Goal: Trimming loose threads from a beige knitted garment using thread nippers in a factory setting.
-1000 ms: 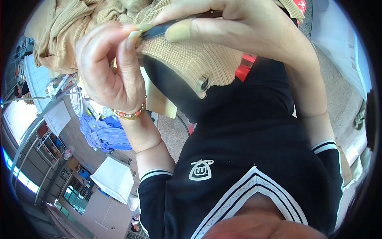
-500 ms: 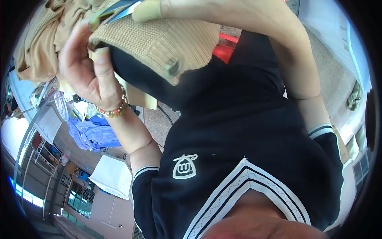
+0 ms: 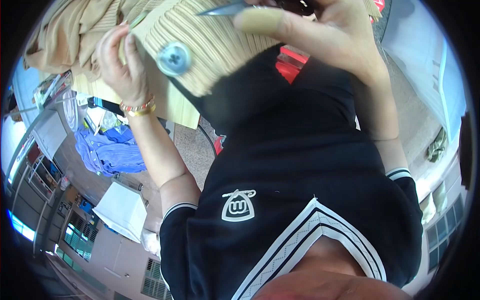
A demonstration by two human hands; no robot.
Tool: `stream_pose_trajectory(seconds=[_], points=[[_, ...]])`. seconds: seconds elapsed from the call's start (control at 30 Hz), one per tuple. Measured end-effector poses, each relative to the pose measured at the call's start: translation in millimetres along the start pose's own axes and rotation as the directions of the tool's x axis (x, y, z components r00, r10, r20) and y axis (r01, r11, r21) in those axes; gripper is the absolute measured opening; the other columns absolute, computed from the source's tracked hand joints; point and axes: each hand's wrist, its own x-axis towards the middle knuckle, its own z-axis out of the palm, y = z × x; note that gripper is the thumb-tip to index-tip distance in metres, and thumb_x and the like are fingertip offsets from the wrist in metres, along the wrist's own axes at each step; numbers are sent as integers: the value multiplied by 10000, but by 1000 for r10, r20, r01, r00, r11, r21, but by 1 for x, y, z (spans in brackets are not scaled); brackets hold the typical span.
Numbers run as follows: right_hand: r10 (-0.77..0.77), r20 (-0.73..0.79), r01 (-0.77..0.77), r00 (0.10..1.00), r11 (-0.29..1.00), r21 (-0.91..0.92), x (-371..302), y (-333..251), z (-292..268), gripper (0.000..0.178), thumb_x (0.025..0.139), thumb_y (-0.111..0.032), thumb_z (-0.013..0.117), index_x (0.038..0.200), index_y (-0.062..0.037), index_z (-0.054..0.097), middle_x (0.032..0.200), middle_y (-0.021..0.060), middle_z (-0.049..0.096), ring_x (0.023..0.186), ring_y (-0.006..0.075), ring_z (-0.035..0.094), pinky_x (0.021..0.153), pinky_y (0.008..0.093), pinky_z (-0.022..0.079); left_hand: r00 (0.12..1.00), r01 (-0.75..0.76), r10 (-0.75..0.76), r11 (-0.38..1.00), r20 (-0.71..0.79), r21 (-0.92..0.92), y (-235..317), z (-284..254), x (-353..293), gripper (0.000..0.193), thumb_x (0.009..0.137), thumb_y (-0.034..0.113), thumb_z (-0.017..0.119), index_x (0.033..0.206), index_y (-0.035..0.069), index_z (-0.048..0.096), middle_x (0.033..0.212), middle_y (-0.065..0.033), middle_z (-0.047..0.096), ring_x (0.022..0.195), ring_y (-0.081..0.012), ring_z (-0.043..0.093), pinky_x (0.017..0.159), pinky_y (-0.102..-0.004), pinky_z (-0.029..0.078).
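A tan ribbed knit garment (image 3: 220, 45) spreads over my lap and up to the top edge. A large pale blue-grey button (image 3: 174, 58) shows on its ribbed band. My left hand (image 3: 120, 67) is closed at the garment's left edge, its fingertips partly hidden. My right hand (image 3: 330, 37) grips thread snips (image 3: 222, 9) above the knit, the pointed blade aimed left. A tan cover sits on my right thumb. The handle end is mostly hidden by my fingers and the frame's edge.
More tan knitwear (image 3: 75, 35) is heaped at the upper left. Below it lie a pale wooden board (image 3: 182, 107) and blue clothing (image 3: 110, 150). Something red (image 3: 291, 64) shows beyond my lap. A white sheet-like surface (image 3: 420, 55) stands at the right.
The knit has turned so the button faces up. My right hand has moved right with the snips. My left hand has shifted slightly, no longer wrapped as far round the garment's edge.
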Motion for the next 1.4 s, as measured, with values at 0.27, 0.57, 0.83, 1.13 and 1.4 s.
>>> stream_pose_trajectory(seconds=[0.27,0.57,0.83,1.13,1.4], points=[[385,45,-359,922,892,-275,8,-30,3,431,718,-37,798,1125,-8,659,831,37,582,725,104,534,618,227,409,998,-65,64,990,9,127,19,10,3,205,851,50,662,1055,35,647,994,-109,644,926,-257,605,827,-331,482],[336,19,-317,942,905,-282,8,-30,5,426,714,-44,804,1121,-37,680,806,13,566,692,84,500,585,217,381,999,-39,43,978,15,-206,106,-33,26,234,806,25,679,1027,-51,658,1005,-184,668,975,-296,645,866,-357,501],[363,8,-351,932,907,-233,6,-34,3,434,728,-41,790,1144,-32,664,823,33,586,730,103,530,626,227,409,963,-161,191,973,189,-163,94,-28,35,254,757,-16,689,1010,-15,698,999,-150,679,941,-280,660,836,-335,515],[526,75,-456,847,793,-403,33,-62,-7,383,751,-49,759,1110,17,648,827,87,599,723,183,571,628,266,441,997,59,-69,953,-21,-297,105,-8,23,146,889,10,598,1008,-32,671,948,-134,683,861,-228,636,781,-295,494],[378,187,-227,907,812,-538,35,-55,-5,347,800,-83,724,1124,3,634,837,95,552,720,223,565,643,292,459,981,118,-159,944,-111,-308,107,1,18,134,897,4,592,1009,-35,656,925,-127,677,823,-201,625,750,-283,485]])
